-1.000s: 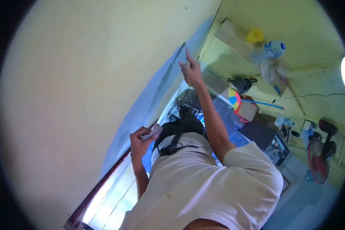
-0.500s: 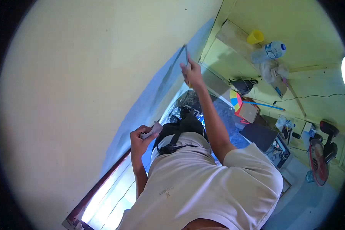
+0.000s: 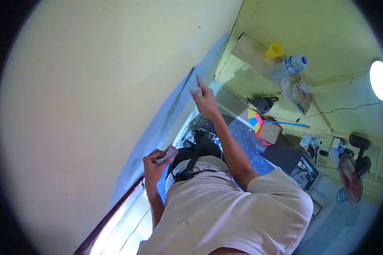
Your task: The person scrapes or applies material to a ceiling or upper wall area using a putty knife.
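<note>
Yellow wall with a blue patch. The right hand has slid lower, one finger up; I cannot tell its grip. The left hand squeezes a paper.

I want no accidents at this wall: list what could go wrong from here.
The right hand reaches up along the wall on an outstretched arm, and the left hand is shut on a crumpled grey piece. Neither hand could readily catch a stumble. The box and the fan stand close by, so a careless step that way might knock them.
</note>
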`<action>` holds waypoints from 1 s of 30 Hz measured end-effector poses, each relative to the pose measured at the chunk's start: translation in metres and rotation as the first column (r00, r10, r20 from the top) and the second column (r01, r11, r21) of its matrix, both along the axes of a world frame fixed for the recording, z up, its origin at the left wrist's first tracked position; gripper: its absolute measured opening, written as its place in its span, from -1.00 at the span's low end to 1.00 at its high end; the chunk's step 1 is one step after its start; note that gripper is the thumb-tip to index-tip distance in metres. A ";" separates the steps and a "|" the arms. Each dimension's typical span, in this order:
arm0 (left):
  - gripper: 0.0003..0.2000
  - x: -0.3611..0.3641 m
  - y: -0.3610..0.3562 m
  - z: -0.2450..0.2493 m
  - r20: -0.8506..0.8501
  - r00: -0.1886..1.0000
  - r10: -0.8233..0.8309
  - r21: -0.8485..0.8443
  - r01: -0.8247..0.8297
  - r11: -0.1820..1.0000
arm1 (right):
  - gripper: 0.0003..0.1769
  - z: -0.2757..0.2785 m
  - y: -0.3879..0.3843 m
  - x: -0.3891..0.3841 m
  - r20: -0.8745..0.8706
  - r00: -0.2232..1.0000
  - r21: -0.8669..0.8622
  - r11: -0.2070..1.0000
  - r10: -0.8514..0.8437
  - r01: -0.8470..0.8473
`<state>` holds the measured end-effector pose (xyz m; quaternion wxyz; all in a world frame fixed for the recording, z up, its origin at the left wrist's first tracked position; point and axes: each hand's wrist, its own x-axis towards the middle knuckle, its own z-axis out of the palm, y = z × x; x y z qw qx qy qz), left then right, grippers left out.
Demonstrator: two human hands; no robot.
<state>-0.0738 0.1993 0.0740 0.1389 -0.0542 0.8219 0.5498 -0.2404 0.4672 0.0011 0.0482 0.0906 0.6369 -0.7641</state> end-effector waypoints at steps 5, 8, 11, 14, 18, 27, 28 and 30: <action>-0.83 -0.004 0.000 0.002 -0.032 0.999 -0.019 0.043 0.020 0.999 | -0.17 -0.008 -0.003 0.002 -0.025 1.000 0.198 0.980 -0.008 0.013; -0.84 -0.004 -0.002 0.000 -0.017 0.999 -0.027 0.020 0.027 0.999 | -0.20 0.008 -0.004 0.005 -0.029 0.999 0.183 0.983 -0.016 0.021; -0.83 -0.005 0.003 0.004 0.026 0.999 -0.029 -0.014 0.029 0.999 | -0.18 0.012 -0.002 0.005 0.020 0.999 0.264 0.964 -0.029 0.022; -0.83 -0.004 0.007 0.014 0.022 0.999 -0.034 -0.004 0.034 0.999 | -0.17 0.043 -0.005 0.007 0.183 0.983 0.198 0.979 0.002 -0.039; -0.83 0.006 -0.001 0.006 0.019 1.000 0.010 0.039 -0.011 0.999 | -0.18 0.031 -0.010 0.009 0.066 0.996 0.150 0.988 -0.057 0.047; -0.82 0.028 -0.013 0.007 0.034 0.996 0.079 0.000 -0.079 0.997 | -0.32 0.038 -0.017 0.011 0.224 0.970 -0.012 0.995 -0.094 0.099; -0.81 0.030 -0.015 0.005 0.022 0.996 0.087 -0.001 -0.087 0.996 | -0.33 0.044 -0.016 0.009 0.237 0.967 -0.030 0.994 -0.091 0.101; -0.81 0.035 -0.020 0.000 -0.005 0.995 0.104 -0.001 -0.104 0.995 | -0.32 0.045 -0.015 0.007 0.230 0.971 0.017 0.997 -0.071 0.069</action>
